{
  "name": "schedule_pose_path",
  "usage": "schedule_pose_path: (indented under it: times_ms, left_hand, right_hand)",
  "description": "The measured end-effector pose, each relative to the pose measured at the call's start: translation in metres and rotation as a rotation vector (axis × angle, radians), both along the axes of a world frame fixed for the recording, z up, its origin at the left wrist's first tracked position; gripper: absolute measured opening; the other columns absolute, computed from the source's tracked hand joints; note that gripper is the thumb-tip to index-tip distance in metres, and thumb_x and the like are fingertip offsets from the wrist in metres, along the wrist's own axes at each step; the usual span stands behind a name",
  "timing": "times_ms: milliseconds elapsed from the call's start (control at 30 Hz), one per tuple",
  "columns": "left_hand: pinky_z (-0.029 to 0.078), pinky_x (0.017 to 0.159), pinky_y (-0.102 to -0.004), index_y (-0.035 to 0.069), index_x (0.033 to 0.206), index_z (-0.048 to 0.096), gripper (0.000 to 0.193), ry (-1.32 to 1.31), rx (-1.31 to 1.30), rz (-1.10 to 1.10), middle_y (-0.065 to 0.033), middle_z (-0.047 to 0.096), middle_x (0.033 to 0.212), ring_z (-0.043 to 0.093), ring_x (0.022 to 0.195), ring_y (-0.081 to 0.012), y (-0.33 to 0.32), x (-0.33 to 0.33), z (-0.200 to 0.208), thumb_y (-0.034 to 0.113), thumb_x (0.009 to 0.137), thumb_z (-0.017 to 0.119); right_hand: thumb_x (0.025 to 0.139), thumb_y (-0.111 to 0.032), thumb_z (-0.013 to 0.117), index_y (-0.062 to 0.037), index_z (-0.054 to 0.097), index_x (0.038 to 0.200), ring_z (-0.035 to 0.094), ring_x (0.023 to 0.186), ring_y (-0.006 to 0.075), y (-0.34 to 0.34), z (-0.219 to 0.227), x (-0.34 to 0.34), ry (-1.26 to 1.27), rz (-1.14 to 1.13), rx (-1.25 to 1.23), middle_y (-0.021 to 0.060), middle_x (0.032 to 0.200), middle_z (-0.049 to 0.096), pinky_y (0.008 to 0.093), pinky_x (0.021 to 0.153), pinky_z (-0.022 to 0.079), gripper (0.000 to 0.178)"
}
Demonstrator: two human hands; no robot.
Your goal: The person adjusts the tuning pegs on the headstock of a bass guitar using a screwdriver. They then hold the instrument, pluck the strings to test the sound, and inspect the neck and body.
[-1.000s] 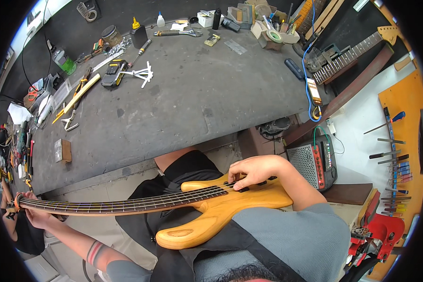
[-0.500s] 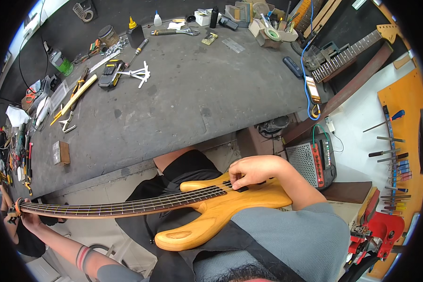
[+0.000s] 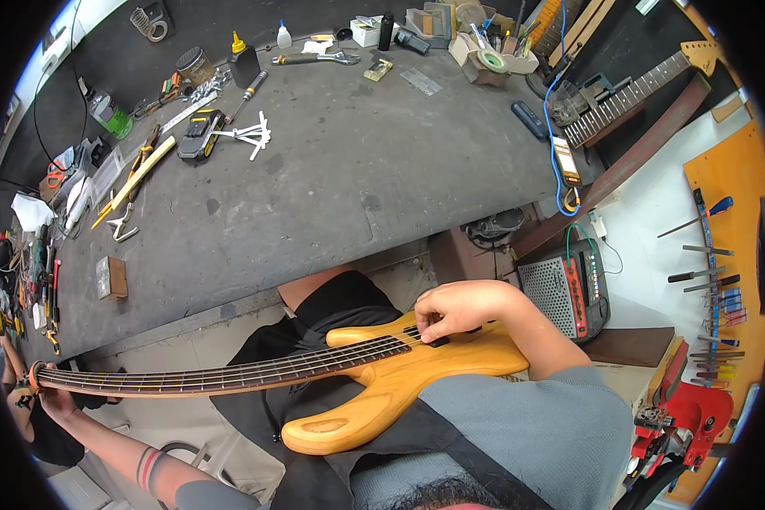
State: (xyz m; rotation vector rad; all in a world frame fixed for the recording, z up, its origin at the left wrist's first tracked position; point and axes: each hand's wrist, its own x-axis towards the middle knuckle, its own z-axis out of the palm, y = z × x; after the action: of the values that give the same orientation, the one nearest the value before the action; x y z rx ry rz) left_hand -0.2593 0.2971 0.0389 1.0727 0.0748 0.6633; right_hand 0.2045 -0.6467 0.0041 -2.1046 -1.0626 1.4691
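Observation:
A natural-wood electric bass guitar (image 3: 476, 361) lies across my lap, its dark fretted neck (image 3: 229, 376) stretching to the far left. My left hand (image 3: 57, 403) is closed around the headstock end of the neck, its fingers partly hidden behind it. Over the strings at the body, my right hand (image 3: 455, 310) rests with curled fingers and the thumb bent down beside the black pickup (image 3: 438, 342). Those fingertips touch the strings; which string cannot be made out. An orange-and-black part (image 3: 35, 376) sits at the headstock, next to my left hand.
Beyond the bass stands a dark workbench (image 3: 314, 221) with a small box (image 3: 110, 278), white strips (image 3: 251, 134) and an adjustable wrench (image 3: 319, 59). An amplifier (image 3: 565, 293) is at right. A red clamp-like machine (image 3: 693, 425) stands lower right. Another person's arm (image 3: 17, 404) shows at far left.
Both hands keep practically the same place on the bass guitar. The other person's arm at the far left has shifted slightly.

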Motion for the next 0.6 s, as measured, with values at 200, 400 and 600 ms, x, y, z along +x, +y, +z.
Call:
schedule_pose_path:
  times_ms: [200, 400, 600]
  left_hand:
    - [0.041, 0.128, -0.0395, -0.009, 0.15, 0.056, 0.046, -0.273, -0.174, -0.439, -0.022, 0.06, 0.155, 0.056, 0.144, -0.0307, 0.0, 0.029, -0.023, 0.011, 0.109, 0.049]
    - [0.041, 0.123, -0.0359, -0.005, 0.146, 0.06, 0.041, -0.231, -0.24, 0.141, -0.0161, 0.063, 0.15, 0.057, 0.139, -0.0261, 0.009, 0.04, -0.027, 0.013, 0.11, 0.048]
    - [0.041, 0.12, -0.0391, -0.008, 0.134, 0.064, 0.036, -0.218, -0.242, 0.382, -0.0175, 0.067, 0.137, 0.057, 0.132, -0.0306, -0.001, 0.05, -0.027, 0.013, 0.111, 0.046]
  right_hand:
    - [0.101, -0.038, 0.077, -0.0027, 0.076, 0.115, 0.073, 0.11, 0.0322, 0.004, 0.001, 0.001, 0.025, -0.005, -0.045, 0.0151, 0.115, 0.078, 0.0442, 0.094, 0.057, 0.038]
    - [0.101, -0.037, 0.077, -0.0027, 0.076, 0.114, 0.073, 0.111, 0.032, -0.001, 0.0, -0.001, 0.008, -0.007, -0.038, 0.0153, 0.115, 0.078, 0.0438, 0.095, 0.057, 0.037]
    - [0.103, -0.036, 0.076, -0.001, 0.073, 0.118, 0.072, 0.111, 0.0298, -0.002, 0.002, -0.001, 0.0, -0.019, 0.018, 0.0149, 0.118, 0.073, 0.0408, 0.097, 0.057, 0.038]
